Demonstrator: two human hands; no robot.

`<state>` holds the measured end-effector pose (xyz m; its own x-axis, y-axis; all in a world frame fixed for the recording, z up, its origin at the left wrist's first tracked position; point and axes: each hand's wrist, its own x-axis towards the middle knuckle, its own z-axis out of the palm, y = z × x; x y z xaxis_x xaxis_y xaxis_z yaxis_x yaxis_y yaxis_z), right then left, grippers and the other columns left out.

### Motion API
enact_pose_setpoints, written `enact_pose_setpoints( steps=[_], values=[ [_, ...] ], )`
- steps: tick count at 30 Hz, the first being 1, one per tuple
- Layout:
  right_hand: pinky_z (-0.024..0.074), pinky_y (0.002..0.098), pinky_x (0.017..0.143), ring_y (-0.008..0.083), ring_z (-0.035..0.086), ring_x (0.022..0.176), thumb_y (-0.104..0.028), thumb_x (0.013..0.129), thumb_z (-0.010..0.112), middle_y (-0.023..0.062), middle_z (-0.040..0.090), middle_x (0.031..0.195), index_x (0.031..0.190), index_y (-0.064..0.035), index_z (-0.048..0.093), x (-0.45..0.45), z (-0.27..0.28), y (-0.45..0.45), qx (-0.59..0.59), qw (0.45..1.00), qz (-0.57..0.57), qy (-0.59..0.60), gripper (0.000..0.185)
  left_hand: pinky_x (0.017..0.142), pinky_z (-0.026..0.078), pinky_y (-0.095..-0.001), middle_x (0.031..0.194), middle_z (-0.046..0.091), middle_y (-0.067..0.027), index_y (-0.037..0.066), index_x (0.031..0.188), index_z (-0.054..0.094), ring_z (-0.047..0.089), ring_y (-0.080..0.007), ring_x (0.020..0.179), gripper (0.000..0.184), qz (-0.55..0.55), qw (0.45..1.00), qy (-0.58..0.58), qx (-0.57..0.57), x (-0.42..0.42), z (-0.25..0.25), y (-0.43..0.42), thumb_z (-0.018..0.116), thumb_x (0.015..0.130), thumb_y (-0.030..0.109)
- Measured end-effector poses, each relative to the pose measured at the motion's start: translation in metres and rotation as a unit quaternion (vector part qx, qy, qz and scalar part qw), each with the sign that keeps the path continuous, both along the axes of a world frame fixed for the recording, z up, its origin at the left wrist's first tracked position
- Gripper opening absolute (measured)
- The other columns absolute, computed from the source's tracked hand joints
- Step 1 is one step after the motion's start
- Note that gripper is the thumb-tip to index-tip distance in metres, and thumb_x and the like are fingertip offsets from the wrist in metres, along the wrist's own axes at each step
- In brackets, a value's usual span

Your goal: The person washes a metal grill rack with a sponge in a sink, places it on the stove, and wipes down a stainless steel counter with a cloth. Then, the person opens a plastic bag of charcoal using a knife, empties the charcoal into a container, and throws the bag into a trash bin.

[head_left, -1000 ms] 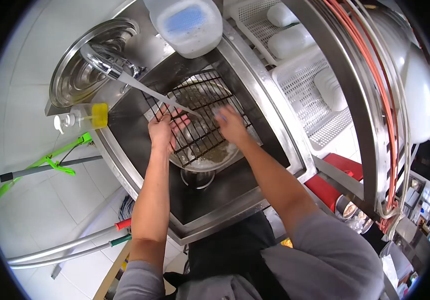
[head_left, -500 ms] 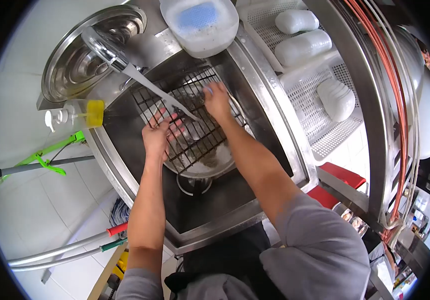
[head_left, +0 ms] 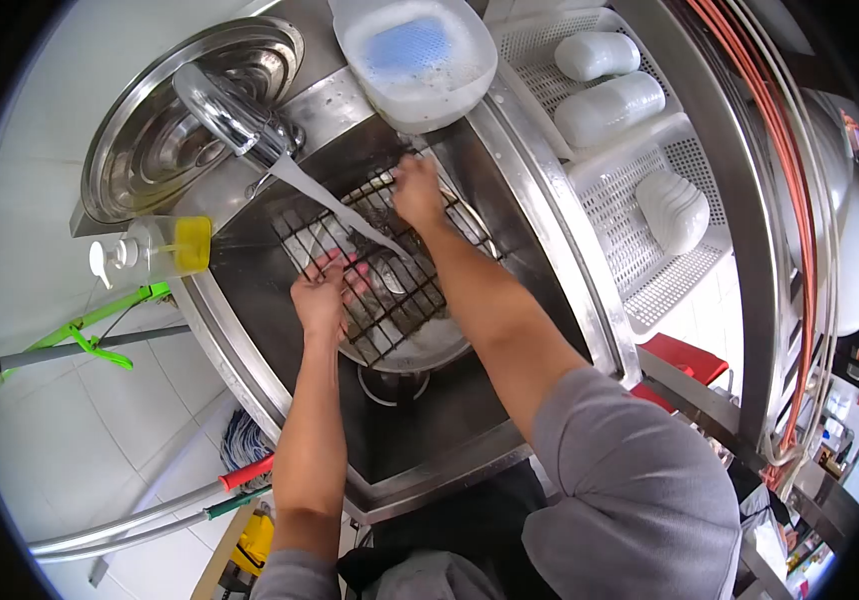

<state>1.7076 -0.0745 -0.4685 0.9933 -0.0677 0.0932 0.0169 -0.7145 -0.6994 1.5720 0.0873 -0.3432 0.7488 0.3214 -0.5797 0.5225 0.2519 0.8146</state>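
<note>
A dark wire rack (head_left: 386,320) lies tilted over a round metal basin (head_left: 420,358) inside the steel sink (head_left: 420,410). My left hand (head_left: 325,300) grips the rack's left edge, some of its fingers showing beneath the bars. At the rack's upper part is my right hand (head_left: 418,192), its fingers curled and slightly blurred; what it holds, if anything, is too small to make out. Water runs from the chrome faucet (head_left: 235,120) onto the middle of the rack, between my hands. Cloudy water shows in the basin below the bars.
A tub (head_left: 470,85) with a blue sponge (head_left: 408,50) stands behind the sink. At left are a soap bottle (head_left: 165,247) and a metal lid (head_left: 150,140). White baskets (head_left: 640,300) with dishes and a steel post (head_left: 740,200) are at right. Handled poles (head_left: 170,500) lean lower left.
My right hand has moved up and left across the rack, from its right side to its upper part. My left hand stays at the left edge. The whole view has shifted slightly.
</note>
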Motion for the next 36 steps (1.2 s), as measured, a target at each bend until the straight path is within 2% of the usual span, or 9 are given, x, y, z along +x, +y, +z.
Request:
enact_pose_setpoints(
  steps=[4, 8, 13, 23, 24, 27, 29, 32, 36],
  values=[
    [0.0458, 0.0536, 0.086, 0.0467, 0.055, 0.100, -0.016, 0.093, 0.057, 0.0255, 0.053, 0.106, 0.108, -0.0021, 0.050, -0.025, -0.042, -0.035, -0.058, 0.994, 0.067, -0.061, 0.021, 0.065, 0.061, -0.0345, 0.101, 0.067, -0.0166, -0.006, 0.111, 0.057, 0.071, -0.0252, 0.080, 0.020, 0.022, 1.000, 0.001, -0.015, 0.001, -0.008, 0.010, 0.058, 0.098, 0.009],
    [0.0453, 0.0546, 0.085, 0.0479, 0.054, 0.099, -0.015, 0.094, 0.055, 0.0258, 0.050, 0.106, 0.109, -0.0021, 0.049, -0.097, 0.038, -0.072, -0.066, 0.993, 0.045, 0.085, 0.021, 0.064, 0.061, -0.0343, 0.100, 0.068, -0.0166, -0.006, 0.110, 0.057, 0.071, -0.0248, 0.080, 0.019, 0.034, 0.999, 0.024, -0.031, 0.009, 0.004, 0.001, 0.058, 0.098, 0.008],
    [0.0444, 0.0552, 0.084, 0.0473, 0.054, 0.099, -0.011, 0.092, 0.054, 0.0258, 0.052, 0.102, 0.103, -0.0015, 0.053, -0.011, 0.014, -0.019, -0.045, 0.999, -0.030, -0.004, 0.014, 0.059, 0.059, -0.0308, 0.097, 0.068, -0.0138, -0.005, 0.106, 0.059, 0.071, -0.0220, 0.076, 0.013, -0.005, 0.998, 0.043, -0.039, 0.010, 0.008, 0.000, 0.056, 0.098, 0.005],
    [0.0478, 0.0525, 0.081, 0.0411, 0.058, 0.095, -0.007, 0.083, 0.059, 0.0195, 0.050, 0.117, 0.106, -0.0071, 0.053, -0.100, 0.067, -0.009, 0.041, 0.972, 0.231, 0.007, 0.024, 0.062, 0.061, -0.0364, 0.103, 0.067, -0.0174, -0.005, 0.119, 0.052, 0.070, -0.0256, 0.080, 0.024, 0.031, 0.995, 0.012, -0.099, 0.012, 0.022, -0.014, 0.047, 0.096, 0.000],
    [0.0483, 0.0524, 0.082, 0.0428, 0.057, 0.097, -0.005, 0.085, 0.059, 0.0209, 0.052, 0.111, 0.105, -0.0058, 0.052, -0.082, 0.097, -0.027, 0.060, 0.960, 0.256, 0.100, 0.021, 0.062, 0.061, -0.0369, 0.103, 0.067, -0.0173, -0.004, 0.121, 0.051, 0.070, -0.0250, 0.079, 0.026, 0.036, 0.991, -0.007, -0.130, 0.011, 0.024, -0.016, 0.047, 0.096, 0.001],
    [0.0472, 0.0535, 0.079, 0.0466, 0.057, 0.092, -0.008, 0.093, 0.052, 0.0233, 0.056, 0.098, 0.099, -0.0026, 0.054, -0.061, 0.071, -0.014, 0.091, 0.992, 0.082, -0.009, 0.008, 0.059, 0.060, -0.0354, 0.100, 0.067, -0.0167, -0.004, 0.120, 0.052, 0.069, -0.0220, 0.073, 0.024, 0.035, 0.991, -0.017, -0.129, 0.018, 0.036, -0.025, 0.048, 0.097, 0.003],
    [0.0471, 0.0536, 0.078, 0.0475, 0.057, 0.090, -0.009, 0.093, 0.053, 0.0237, 0.057, 0.098, 0.095, -0.0020, 0.054, -0.062, 0.099, 0.004, 0.103, 0.991, 0.077, 0.048, 0.007, 0.063, 0.061, -0.0371, 0.094, 0.064, -0.0161, -0.005, 0.118, 0.051, 0.068, -0.0247, 0.075, 0.024, 0.016, 0.994, -0.008, -0.110, 0.021, 0.039, -0.030, 0.043, 0.099, 0.007],
    [0.0467, 0.0497, 0.076, 0.0464, 0.057, 0.091, -0.007, 0.089, 0.060, 0.0233, 0.057, 0.095, 0.093, -0.0010, 0.057, -0.063, 0.133, 0.008, 0.160, 0.983, 0.090, 0.015, 0.008, 0.044, 0.043, -0.0267, 0.081, 0.059, -0.0048, 0.003, 0.104, 0.058, 0.048, -0.0114, 0.049, 0.015, 0.011, 0.998, -0.010, -0.061, 0.028, 0.053, -0.047, 0.049, 0.099, 0.013],
    [0.0462, 0.0495, 0.076, 0.0481, 0.055, 0.090, -0.003, 0.089, 0.059, 0.0240, 0.055, 0.092, 0.093, 0.0002, 0.056, -0.144, 0.167, -0.026, 0.172, 0.981, 0.089, -0.004, 0.007, 0.042, 0.039, -0.0277, 0.077, 0.059, -0.0041, 0.004, 0.101, 0.058, 0.049, -0.0106, 0.049, 0.015, 0.071, 0.992, -0.009, -0.104, 0.035, 0.070, -0.063, 0.051, 0.099, 0.017]
  ],
)
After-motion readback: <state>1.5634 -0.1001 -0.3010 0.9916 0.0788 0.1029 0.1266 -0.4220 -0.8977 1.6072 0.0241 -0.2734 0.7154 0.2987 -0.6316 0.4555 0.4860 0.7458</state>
